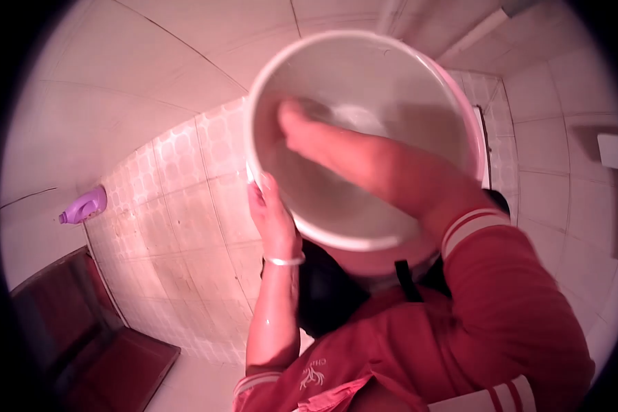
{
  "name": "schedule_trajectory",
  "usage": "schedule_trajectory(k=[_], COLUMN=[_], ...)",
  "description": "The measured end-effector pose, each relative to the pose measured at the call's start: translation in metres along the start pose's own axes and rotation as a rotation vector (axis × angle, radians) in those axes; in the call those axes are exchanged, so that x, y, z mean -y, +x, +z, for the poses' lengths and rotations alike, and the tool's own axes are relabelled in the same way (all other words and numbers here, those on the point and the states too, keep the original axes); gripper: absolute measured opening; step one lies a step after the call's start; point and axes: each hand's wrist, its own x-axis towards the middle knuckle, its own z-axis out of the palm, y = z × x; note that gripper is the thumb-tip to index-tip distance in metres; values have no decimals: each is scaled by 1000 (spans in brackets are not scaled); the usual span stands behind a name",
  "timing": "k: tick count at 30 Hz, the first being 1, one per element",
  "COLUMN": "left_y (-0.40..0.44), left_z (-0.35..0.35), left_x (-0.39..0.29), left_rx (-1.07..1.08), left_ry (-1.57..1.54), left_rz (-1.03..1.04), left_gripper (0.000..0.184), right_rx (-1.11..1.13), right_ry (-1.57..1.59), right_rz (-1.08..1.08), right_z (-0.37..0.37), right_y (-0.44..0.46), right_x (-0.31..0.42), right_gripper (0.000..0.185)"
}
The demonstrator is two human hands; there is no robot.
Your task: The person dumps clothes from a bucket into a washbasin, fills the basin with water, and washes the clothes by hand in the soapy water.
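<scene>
A large round basin [364,242] with a white rim is tilted in front of me, its inside facing up toward the camera. My left hand [275,213] is closed on the basin's left rim, the thumb near the edge, a light bracelet on the wrist. My right hand [296,122] reaches across the inside and is near the inner left wall. Motion blurs its fingers, so their pose and anything in them cannot be made out. Something pink [470,127] shows along the basin's right edge and below it.
A purple bottle [86,205] lies by the wall at the left. A dark red wooden object [127,367] stands at the lower left on the tiled floor [185,226]. At the right, a white fixture [612,150] is on the tiled wall.
</scene>
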Motion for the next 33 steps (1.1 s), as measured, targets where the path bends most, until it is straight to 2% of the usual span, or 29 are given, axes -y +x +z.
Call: schedule_trajectory(k=[2, 4, 5, 6, 8, 9, 10, 11, 12, 14, 15, 16, 17, 18, 20, 21, 22, 23, 24, 26, 28, 29, 31, 32, 33], left_y=[12, 18, 17, 13, 2, -5, -17, -25, -33, -43, -41, -42, -44, -43, -21, -7, 2, 4, 8, 21, 19, 15, 3, -2, -24], left_z=[6, 7, 5, 7, 17, 25, 27, 35, 43, 43, 40, 38, 40, 43, 53, 46, 38, 30, 26, 28, 37, 44, 65, 72, 86], left_x=[9, 5, 8, 10, 19, 26, 34, 35, 33, 28, 28, 29, 34, 37, 21, 14, 7, 8, 2, -13, -35, -41, -48, -39, -51], left_rx=[83, 52, 69, 64, 36, 70, 106, 95, 84, 124, 127, 115, 90, 65, 75, 99, 124, 127, 139, 111, 105, 134, 159, 211, 262], left_ry=[-210, -403, -449, -454, -97, -104, -115, -106, -97, -16, -68, 4, -7, -18, -13, -68, -122, -123, -126, -91, -142, -164, -112, -83, -98], left_rz=[-27, -194, -199, -210, -80, -45, -9, 33, 74, 83, 64, 93, 104, 115, 118, 65, 12, 37, 44, -62, -98, -109, -125, -35, 17], left_gripper=[43, 49, 50, 50, 40, 29, 24, 24, 25, 31, 33, 34, 34, 34, 33, 29, 25, 20, 20, 18, 18, 19, 24, 25, 24], right_rx=[206, 661, 866, 1008, 1116, 1024, 772, 536, 530, -26, -285, -90, -279, -159, 414, 785, 1140, 1342, 1383, 1140, 893, 874, 293, 280, 164], right_ry=[40, -150, -284, -452, -835, -1014, -1330, -1373, -1381, -883, -899, -879, -671, -607, -721, -774, -787, -748, -694, -532, -368, -370, -759, -753, -722], right_rz=[-162, -344, -388, -385, -369, -418, -647, -827, -820, -1180, -1119, -490, -220, -136, -195, -199, -111, 16, 106, 52, -171, -165, -543, -544, -584], right_z=[-15, -35, -47, -61, -102, -128, -151, -157, -154, -125, -80, -48, -5, 21, 25, 11, -11, -50, -93, -189, -258, -263, -261, -263, -265], right_y=[-62, -105, -118, -124, -113, -98, -86, -45, -12, 52, 74, 52, 33, 22, -1, -14, -28, -42, -59, -107, -171, -190, -218, -233, -249], right_x=[15, -38, -78, -124, -210, -236, -252, -289, -299, -288, -300, -231, -201, -182, -169, -160, -153, -139, -123, -90, -60, -74, -118, -138, -158], right_gripper=[41, 38, 36, 35, 33, 32, 27, 32, 32, 26, 59, 61, 56, 52, 47, 47, 48, 50, 53, 61, 44, 44, 30, 30, 22])
